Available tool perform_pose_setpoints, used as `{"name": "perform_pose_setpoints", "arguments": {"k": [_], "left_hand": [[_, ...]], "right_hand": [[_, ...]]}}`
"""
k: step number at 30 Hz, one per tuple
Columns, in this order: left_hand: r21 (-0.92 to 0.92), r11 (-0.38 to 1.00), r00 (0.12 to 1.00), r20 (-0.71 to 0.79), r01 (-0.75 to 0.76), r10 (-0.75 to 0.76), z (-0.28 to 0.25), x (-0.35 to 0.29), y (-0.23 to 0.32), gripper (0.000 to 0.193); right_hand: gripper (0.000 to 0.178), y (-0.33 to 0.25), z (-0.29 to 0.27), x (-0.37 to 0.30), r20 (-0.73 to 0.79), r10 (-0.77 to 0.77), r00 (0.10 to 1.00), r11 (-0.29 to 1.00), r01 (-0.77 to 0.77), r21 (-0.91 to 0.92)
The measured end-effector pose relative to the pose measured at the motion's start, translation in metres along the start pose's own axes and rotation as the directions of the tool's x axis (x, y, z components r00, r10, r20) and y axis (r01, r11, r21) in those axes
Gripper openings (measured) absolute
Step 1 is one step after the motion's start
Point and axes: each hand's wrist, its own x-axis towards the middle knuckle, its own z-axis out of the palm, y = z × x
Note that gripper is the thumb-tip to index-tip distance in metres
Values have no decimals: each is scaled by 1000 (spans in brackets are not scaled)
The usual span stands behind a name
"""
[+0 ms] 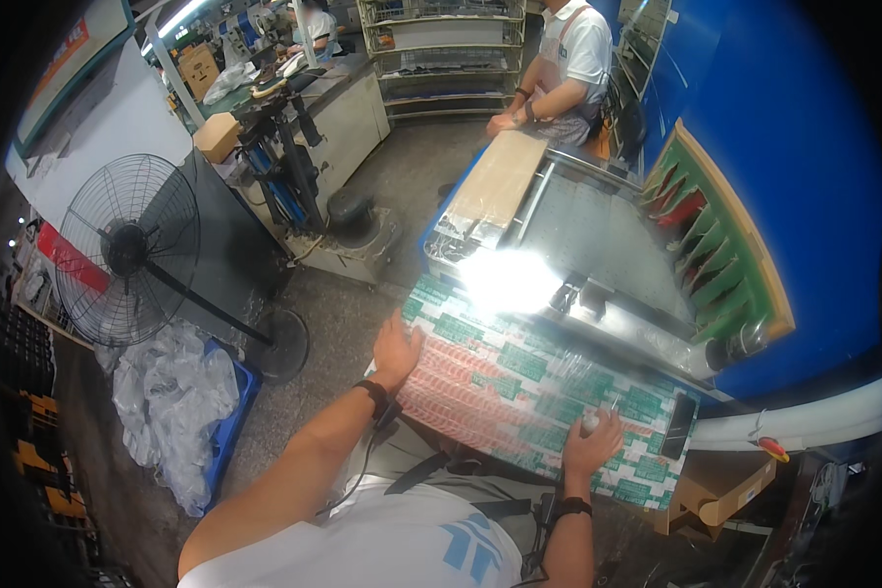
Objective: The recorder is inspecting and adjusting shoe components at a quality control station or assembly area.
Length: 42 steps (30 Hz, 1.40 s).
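Before me is a worktop [549, 358] wrapped in green, white and red patterned sheeting under a glossy clear layer. My left hand [397, 351] lies on its left edge, fingers stretched out, holding nothing visible. Over the right part of the worktop, my right hand [594, 446] is closed around a small whitish object [589, 422] with a thin tip. Its kind is too small to tell. A dark flat rectangle like a phone [678, 426] lies to the right of that hand.
Beyond the worktop stands a machine with a grey bed [603, 230] and a bright glare. A co-worker [570, 69] stands at its far end by a tan board [500, 181]. A fan [127, 250] and a blue crate [227, 421] of clear plastic are left; an open carton [720, 495] sits low right.
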Motion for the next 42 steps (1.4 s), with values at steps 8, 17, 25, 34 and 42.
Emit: {"name": "perform_pose_setpoints", "arguments": {"k": [8, 17, 25, 34, 42], "left_hand": [[5, 1000, 1000, 0, -11, 11, 1, 0, -2, 74], [-1, 1000, 1000, -27, -13, 13, 3, 0, -3, 74], [42, 998, 998, 39, -42, 41, 2, 0, -3, 73], [14, 1000, 1000, 1, 3, -3, -4, 1, 8, 72], [17, 1000, 1000, 14, 5, -6, -3, 2, 5, 74]], "right_hand": [[53, -1, 0, 0, 8, 10, 1000, 1000, -10, -9], [54, -3, -2, 2, 8, 12, 1000, 1000, -12, -11], [53, 0, -2, 2, 67, 82, 994, 996, -80, -41], [53, -3, -6, 6, 48, 77, 996, 997, -78, 27], [52, -5, -6, 7, 38, 75, 996, 997, -76, 18]]}}
